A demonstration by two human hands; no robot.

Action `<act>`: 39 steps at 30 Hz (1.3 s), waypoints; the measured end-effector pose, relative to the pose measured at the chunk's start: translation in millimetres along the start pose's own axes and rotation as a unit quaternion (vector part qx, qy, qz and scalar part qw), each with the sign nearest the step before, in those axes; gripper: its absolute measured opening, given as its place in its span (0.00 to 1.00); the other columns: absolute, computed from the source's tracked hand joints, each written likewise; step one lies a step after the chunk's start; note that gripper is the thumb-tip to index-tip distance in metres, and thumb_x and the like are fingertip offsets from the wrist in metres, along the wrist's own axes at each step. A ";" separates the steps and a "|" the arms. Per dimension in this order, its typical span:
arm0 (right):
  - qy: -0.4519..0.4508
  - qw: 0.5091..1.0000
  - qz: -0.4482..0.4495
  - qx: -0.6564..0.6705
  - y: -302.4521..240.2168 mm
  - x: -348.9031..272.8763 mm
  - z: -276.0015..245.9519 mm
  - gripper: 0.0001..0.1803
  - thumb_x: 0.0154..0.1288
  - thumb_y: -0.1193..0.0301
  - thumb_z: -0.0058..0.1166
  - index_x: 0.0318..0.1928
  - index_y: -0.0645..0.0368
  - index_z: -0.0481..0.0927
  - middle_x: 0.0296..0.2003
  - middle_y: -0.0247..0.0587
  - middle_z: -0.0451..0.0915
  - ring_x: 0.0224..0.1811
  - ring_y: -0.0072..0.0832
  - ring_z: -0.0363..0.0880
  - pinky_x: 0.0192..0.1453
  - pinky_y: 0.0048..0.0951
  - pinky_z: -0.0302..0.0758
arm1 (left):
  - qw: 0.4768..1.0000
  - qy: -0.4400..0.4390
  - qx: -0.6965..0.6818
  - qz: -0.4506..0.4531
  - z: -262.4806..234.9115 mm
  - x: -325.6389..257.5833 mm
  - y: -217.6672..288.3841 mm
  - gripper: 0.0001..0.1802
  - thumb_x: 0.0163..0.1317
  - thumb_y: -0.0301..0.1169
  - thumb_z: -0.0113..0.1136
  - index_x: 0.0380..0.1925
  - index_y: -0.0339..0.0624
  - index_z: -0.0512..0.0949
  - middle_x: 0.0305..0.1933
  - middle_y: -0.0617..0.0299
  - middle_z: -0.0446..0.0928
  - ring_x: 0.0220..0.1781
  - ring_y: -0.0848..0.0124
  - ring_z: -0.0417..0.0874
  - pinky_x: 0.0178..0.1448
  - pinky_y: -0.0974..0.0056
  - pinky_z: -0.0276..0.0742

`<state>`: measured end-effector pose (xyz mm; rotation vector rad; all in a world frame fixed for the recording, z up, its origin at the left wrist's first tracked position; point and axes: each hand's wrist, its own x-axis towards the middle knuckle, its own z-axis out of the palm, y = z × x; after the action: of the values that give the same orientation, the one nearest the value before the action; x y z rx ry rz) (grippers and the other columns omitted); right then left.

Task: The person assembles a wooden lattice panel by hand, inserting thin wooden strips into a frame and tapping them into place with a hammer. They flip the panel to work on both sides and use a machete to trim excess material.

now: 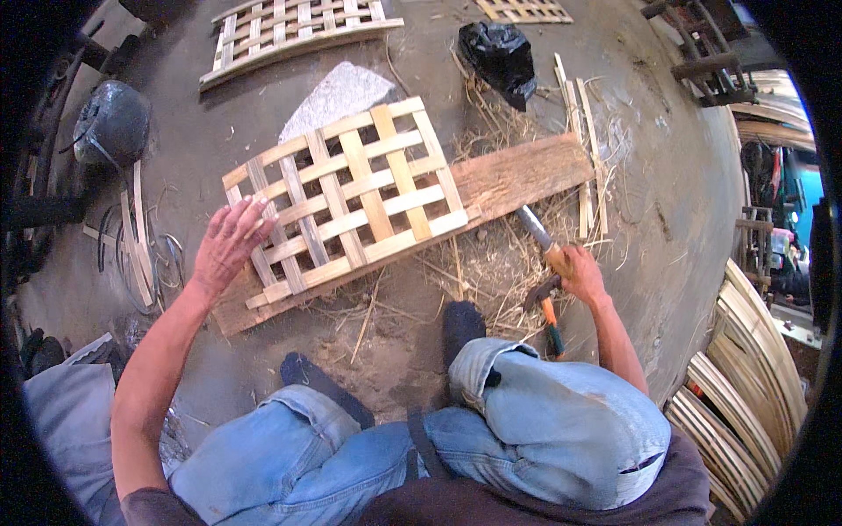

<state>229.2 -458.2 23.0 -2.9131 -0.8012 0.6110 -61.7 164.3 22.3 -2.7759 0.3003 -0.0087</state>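
Note:
A woven panel of pale flat wood strips point(346, 197) lies tilted on a long rough plank point(526, 175) in front of me. My left hand point(230, 241) rests on the panel's left edge, fingers stretched out over the strips. To the right of the panel, my right hand point(579, 273) is closed around the wooden handle of a knife-like tool point(537, 230). Its broad metal blade points up and left, towards the plank's near edge. Just below that hand, a hammer point(549, 314) with a dark head and an orange and dark handle lies on the floor.
Shavings point(491, 272) litter the floor around the plank. Beyond the panel are a pale stone slab point(338, 98), another woven panel point(294, 31) and a black plastic bag point(498, 63). Loose strips point(586, 158) lie at right, bundled strips point(737, 377) at far right. A dark round container point(112, 123) stands left.

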 end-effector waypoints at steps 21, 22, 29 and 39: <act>-0.004 0.996 0.082 0.032 -17.6 -25.6 6.7 0.29 0.46 0.63 0.62 0.51 0.58 0.74 0.43 0.51 0.80 0.47 0.50 0.80 0.49 0.45 0.77 | 0.994 0.020 -0.110 -0.018 7.3 22.3 -1.1 0.30 0.60 0.25 0.51 0.65 0.53 0.68 0.71 0.58 0.62 0.73 0.55 0.63 0.72 0.51 0.65; 0.004 0.996 0.075 0.041 -17.9 -25.4 6.5 0.28 0.46 0.62 0.62 0.50 0.57 0.74 0.43 0.51 0.80 0.46 0.50 0.80 0.48 0.45 0.77 | 0.991 0.021 -0.128 -0.016 6.9 20.4 -3.2 0.30 0.60 0.24 0.50 0.65 0.53 0.68 0.71 0.56 0.63 0.73 0.54 0.62 0.72 0.51 0.65; -0.026 0.998 0.059 0.024 -6.2 -24.6 -6.8 0.26 0.46 0.57 0.63 0.45 0.55 0.76 0.37 0.50 0.81 0.42 0.50 0.81 0.45 0.47 0.78 | 0.958 0.030 -0.282 -0.050 -15.7 23.2 -17.0 0.27 0.62 0.24 0.51 0.63 0.53 0.70 0.67 0.54 0.68 0.67 0.51 0.71 0.69 0.54 0.72; -0.126 0.990 0.063 -0.025 -26.4 -9.9 -111.5 0.30 0.41 0.64 0.65 0.52 0.49 0.82 0.40 0.50 0.84 0.43 0.48 0.83 0.47 0.45 0.79 | 0.860 0.020 -0.497 -0.114 -66.2 46.4 -60.4 0.27 0.63 0.18 0.54 0.63 0.47 0.72 0.64 0.55 0.73 0.65 0.60 0.75 0.69 0.60 0.69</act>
<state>252.2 -435.1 133.3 -2.9885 -0.6651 1.0013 -6.8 187.5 103.7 -3.8339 -0.0622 0.0421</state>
